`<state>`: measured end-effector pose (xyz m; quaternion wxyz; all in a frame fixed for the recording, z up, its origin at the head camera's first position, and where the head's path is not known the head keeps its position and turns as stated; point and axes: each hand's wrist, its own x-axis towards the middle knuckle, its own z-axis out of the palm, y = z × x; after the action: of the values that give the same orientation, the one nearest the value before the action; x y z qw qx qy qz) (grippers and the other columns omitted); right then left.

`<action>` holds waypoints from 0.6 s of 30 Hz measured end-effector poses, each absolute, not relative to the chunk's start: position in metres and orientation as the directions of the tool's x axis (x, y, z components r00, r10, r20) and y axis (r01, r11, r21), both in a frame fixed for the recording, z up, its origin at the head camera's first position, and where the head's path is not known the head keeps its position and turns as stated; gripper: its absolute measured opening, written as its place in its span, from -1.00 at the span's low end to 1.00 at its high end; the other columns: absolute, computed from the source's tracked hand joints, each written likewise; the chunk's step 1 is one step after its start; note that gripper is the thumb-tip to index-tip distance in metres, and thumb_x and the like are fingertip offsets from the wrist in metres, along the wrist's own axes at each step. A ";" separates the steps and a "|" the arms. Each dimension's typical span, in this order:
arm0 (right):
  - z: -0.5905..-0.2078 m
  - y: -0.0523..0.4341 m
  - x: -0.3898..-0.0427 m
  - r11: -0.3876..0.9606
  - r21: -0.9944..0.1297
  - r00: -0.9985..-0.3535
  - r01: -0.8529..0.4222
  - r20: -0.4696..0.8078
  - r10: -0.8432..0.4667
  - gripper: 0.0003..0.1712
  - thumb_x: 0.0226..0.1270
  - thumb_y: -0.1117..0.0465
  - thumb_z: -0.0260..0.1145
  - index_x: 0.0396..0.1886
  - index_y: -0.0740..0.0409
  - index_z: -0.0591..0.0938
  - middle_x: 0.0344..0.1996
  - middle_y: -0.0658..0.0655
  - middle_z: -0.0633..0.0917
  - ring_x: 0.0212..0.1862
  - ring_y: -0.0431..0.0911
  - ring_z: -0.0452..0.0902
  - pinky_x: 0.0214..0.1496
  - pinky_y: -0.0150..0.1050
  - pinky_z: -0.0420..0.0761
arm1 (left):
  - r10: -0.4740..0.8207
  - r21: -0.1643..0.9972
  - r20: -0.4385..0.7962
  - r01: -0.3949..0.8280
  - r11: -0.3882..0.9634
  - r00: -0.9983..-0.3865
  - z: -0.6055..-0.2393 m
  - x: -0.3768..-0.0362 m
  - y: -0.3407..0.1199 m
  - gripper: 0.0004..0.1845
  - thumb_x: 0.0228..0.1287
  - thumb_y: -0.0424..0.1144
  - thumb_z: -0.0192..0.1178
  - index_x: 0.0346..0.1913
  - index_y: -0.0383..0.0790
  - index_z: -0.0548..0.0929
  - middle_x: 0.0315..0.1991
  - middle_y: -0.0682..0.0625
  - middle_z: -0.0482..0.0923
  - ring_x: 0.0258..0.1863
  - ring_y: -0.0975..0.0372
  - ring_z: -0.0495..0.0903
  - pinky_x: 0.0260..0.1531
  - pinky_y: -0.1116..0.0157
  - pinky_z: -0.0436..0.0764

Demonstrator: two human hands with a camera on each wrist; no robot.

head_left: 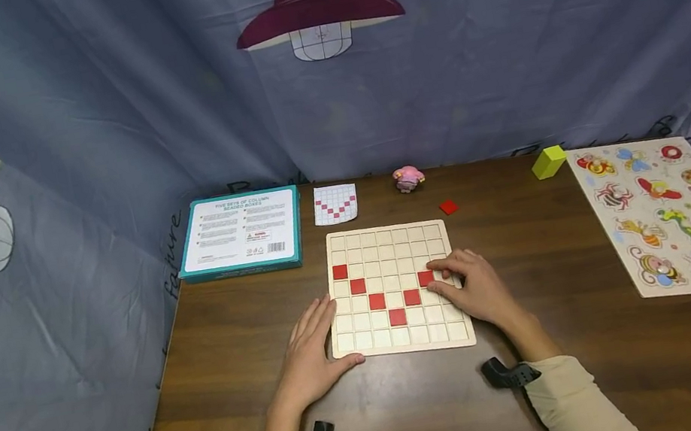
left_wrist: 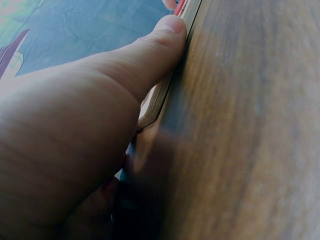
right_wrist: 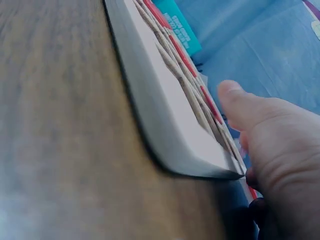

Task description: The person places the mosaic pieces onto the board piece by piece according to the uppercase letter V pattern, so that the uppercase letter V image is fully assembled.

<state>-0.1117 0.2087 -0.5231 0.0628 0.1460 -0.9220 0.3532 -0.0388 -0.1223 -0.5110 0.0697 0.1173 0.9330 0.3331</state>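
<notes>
A pale wooden grid board [head_left: 391,337] lies flat on the table, with several red square tiles in its cells forming a V. My left hand [head_left: 311,355] rests against the board's lower left corner, fingers along the left side and thumb at the near edge; the left wrist view shows that thumb [left_wrist: 155,47] extended. Over the board's right part, my right hand [head_left: 472,284] has thumb and forefinger spread on either side of a red tile [head_left: 425,278] lying in a cell. The right thumb [right_wrist: 250,107] appears raised off the board in the right wrist view.
Behind the board lie a paper card [head_left: 335,204] printed with a red V pattern and a loose red tile [head_left: 448,206]. A pink toy figure [head_left: 408,178] and a yellow-green block [head_left: 548,162] stand farther back. A teal box [head_left: 240,234] is left; an insect picture puzzle [head_left: 681,212] is right.
</notes>
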 end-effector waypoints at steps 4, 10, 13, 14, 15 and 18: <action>-0.519 0.220 -0.119 0.681 -0.667 -0.952 -0.302 0.250 -0.178 -0.63 0.19 0.15 0.57 0.00 0.09 0.78 -0.37 0.01 0.59 -0.30 -0.18 0.35 -0.27 -0.36 0.32 | 0.262 0.637 -0.057 0.167 0.753 -0.963 -0.511 -0.039 -0.121 0.14 0.03 0.20 0.53 0.61 -0.12 0.20 0.63 -0.11 0.13 0.63 -0.03 0.06 0.55 -0.18 0.10; -0.519 0.257 -0.154 0.686 -0.695 -0.970 -0.212 0.234 -0.063 -0.60 0.27 0.14 0.52 0.07 0.19 0.72 -0.24 0.17 0.64 -0.17 -0.03 0.45 -0.09 -0.26 0.40 | 0.265 0.639 -0.051 0.172 0.749 -0.963 -0.512 -0.038 -0.121 0.13 0.03 0.20 0.53 0.60 -0.14 0.22 0.62 -0.13 0.14 0.62 -0.05 0.07 0.54 -0.20 0.11; -0.520 0.270 -0.176 0.711 -0.685 -0.984 -0.159 0.169 -0.058 -0.51 0.32 0.06 0.48 0.15 0.22 0.67 -0.09 0.26 0.63 -0.02 0.09 0.45 0.06 -0.04 0.42 | 0.263 0.633 -0.057 0.169 0.756 -0.963 -0.514 -0.037 -0.122 0.14 0.03 0.21 0.53 0.61 -0.13 0.20 0.62 -0.12 0.13 0.63 -0.04 0.06 0.54 -0.19 0.10; -0.520 0.273 -0.182 0.718 -0.681 -0.988 -0.142 0.143 -0.060 -0.47 0.33 0.03 0.47 0.18 0.23 0.65 -0.04 0.28 0.62 0.02 0.13 0.44 0.11 0.03 0.41 | 0.263 0.630 -0.062 0.167 0.759 -0.963 -0.515 -0.038 -0.123 0.15 0.03 0.21 0.52 0.61 -0.12 0.19 0.63 -0.11 0.12 0.63 -0.03 0.06 0.55 -0.18 0.10; -0.520 0.274 -0.188 0.728 -0.674 -0.991 -0.126 0.115 -0.065 -0.44 0.35 -0.01 0.45 0.20 0.24 0.63 0.00 0.30 0.61 0.06 0.16 0.43 0.14 0.08 0.41 | 0.261 0.630 -0.061 0.165 0.758 -0.963 -0.515 -0.038 -0.123 0.14 0.03 0.22 0.52 0.61 -0.11 0.20 0.63 -0.11 0.13 0.63 -0.03 0.06 0.55 -0.18 0.10; -0.518 0.275 -0.202 0.765 -0.638 -0.996 -0.091 0.046 -0.080 -0.35 0.38 -0.12 0.39 0.26 0.24 0.59 0.08 0.34 0.58 0.12 0.21 0.39 0.21 0.19 0.39 | 0.259 0.635 -0.061 0.163 0.755 -0.964 -0.514 -0.038 -0.123 0.14 0.02 0.22 0.52 0.61 -0.09 0.20 0.63 -0.09 0.13 0.63 -0.02 0.05 0.55 -0.19 0.09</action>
<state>-0.2018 0.2751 -0.5178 0.0080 0.0455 -0.9393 0.3399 -0.0384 -0.1234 -0.5140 0.0724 0.1128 0.9341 0.3310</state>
